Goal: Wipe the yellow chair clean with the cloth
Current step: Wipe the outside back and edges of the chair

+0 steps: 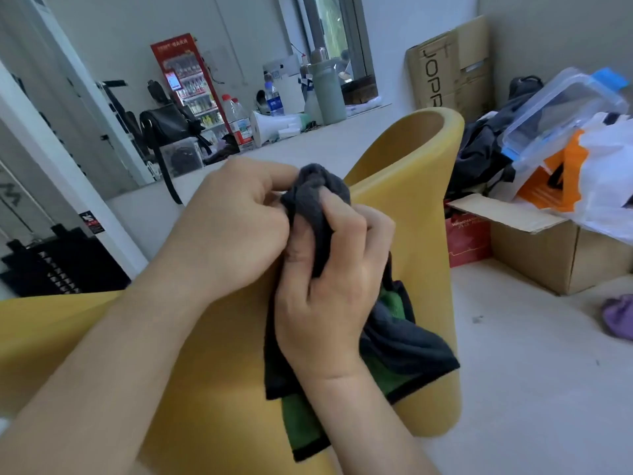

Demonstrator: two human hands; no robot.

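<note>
Left hand (pixel 233 228) and right hand (pixel 325 289) both pinch the bunched cloth (pixel 407 344), held against the yellow chair (pixel 414 180). No wiped patch discernible; wiping probably largely remains.

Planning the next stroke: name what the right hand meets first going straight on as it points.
Likely the yellow chair's curved back, just past the cloth the right hand grips; depth unclear.

Floor (pixel 520 378) open right of yellow chair (pixel 411 200), cardboard box (pixel 548 252) beyond
</note>
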